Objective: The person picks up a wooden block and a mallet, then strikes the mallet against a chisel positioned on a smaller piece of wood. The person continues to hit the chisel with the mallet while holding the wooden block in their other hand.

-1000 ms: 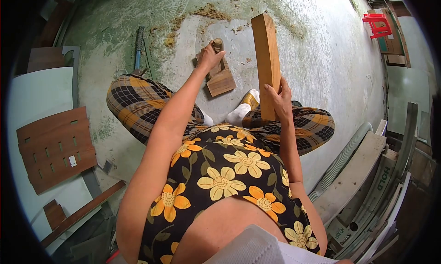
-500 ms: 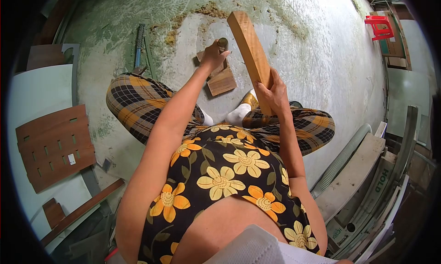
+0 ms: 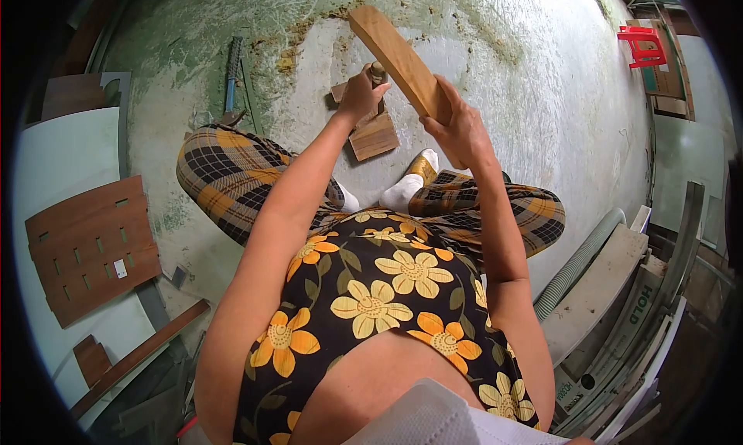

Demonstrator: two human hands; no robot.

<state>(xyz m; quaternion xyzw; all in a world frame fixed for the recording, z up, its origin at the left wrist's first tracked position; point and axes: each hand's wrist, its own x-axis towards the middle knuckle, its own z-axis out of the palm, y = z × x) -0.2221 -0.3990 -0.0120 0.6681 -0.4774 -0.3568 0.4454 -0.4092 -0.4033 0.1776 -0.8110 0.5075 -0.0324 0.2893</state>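
Note:
A long squared wooden block [image 3: 402, 62] is in my right hand [image 3: 460, 128], its far end slanting up and to the left. My left hand [image 3: 361, 95] is closed around an upright chisel-like tool [image 3: 378, 73] with a rounded top, whose lower part is partly hidden. Beneath the tool, a smaller wooden piece [image 3: 374, 137] lies on the floor in front of my feet, with another piece of wood [image 3: 337, 93] showing behind my left hand. The long block is just above and to the right of the tool's top.
A hammer-like tool with a blue shaft [image 3: 231, 93] lies on the floor at the left. Slotted brown board [image 3: 93, 248] and a long strip [image 3: 143, 356] are at far left. A red stool [image 3: 642, 46] stands upper right; a ribbed hose [image 3: 576, 267] and long panels lie lower right.
My right hand has moved up slightly, and the long block has swung leftward so that it now reaches over near the upright tool. My left hand has barely moved.

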